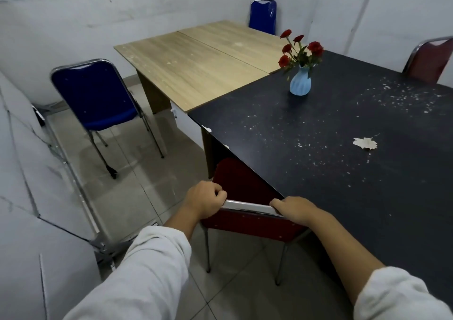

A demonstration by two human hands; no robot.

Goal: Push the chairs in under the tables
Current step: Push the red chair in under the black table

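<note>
Here, my left grip (205, 202) and right grip (295, 209) clench red chair (250, 225) backrest beside black tabletop (318, 172); I'd push straight, evenly.

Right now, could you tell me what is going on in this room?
A person is tucking chairs under the tables. Their left hand and right hand both grip the top rail of the near red chair, whose seat is partly under the black table. The blue chair on the left stands clear of the wooden table, not yet pushed in. A blue vase of red flowers sits on the black table.
</note>
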